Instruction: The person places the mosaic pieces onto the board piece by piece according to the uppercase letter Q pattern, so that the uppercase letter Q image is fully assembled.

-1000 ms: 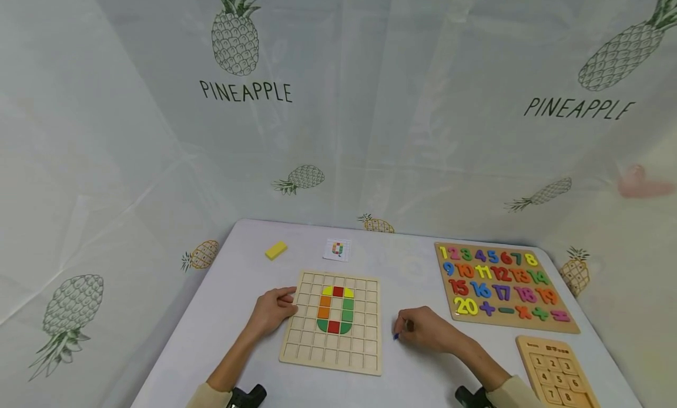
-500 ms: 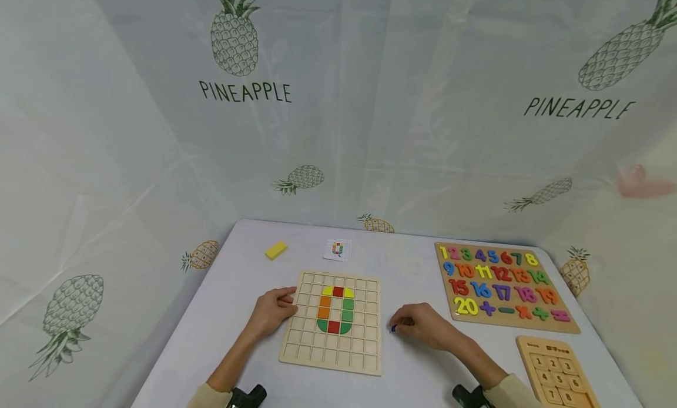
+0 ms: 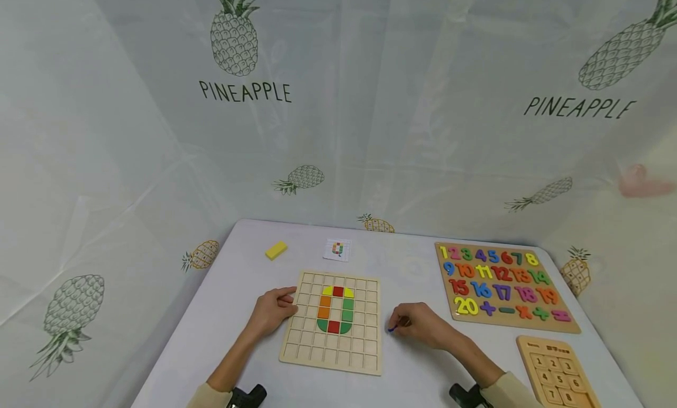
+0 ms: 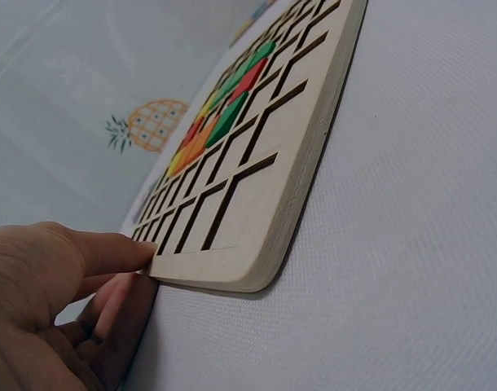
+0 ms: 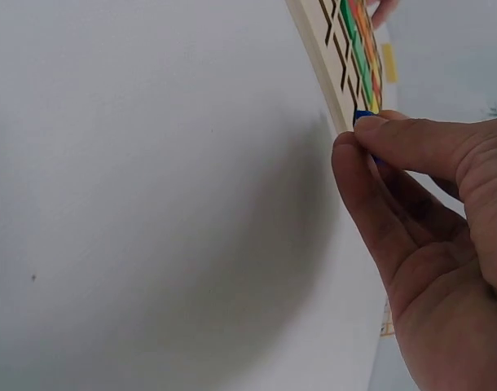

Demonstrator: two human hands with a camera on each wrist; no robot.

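A wooden grid board [image 3: 330,355] lies on the table, with red, yellow, orange and green tiles forming a ring in its cells. My left hand [image 3: 272,311] grips the board's left edge; in the left wrist view the thumb [image 4: 118,252] is on top and the other fingers are at the side, partly hidden. Right of the board, my right hand [image 3: 423,325] pinches a small blue tile [image 5: 364,115] between thumb and fingertips, apart from the board. Most of that tile is hidden by the fingers, so its shape cannot be told.
A pattern card [image 3: 337,250] with a coloured Q lies behind the board, and a yellow block [image 3: 276,250] is to its left. On the right are a coloured number board [image 3: 508,287] and a wooden number puzzle [image 3: 557,373]. A pineapple-print curtain [image 3: 370,131] hangs behind the table.
My right hand has moved slightly left toward the board with the blue tile, which has turned a little in the fingers. The left hand and board have stayed put.
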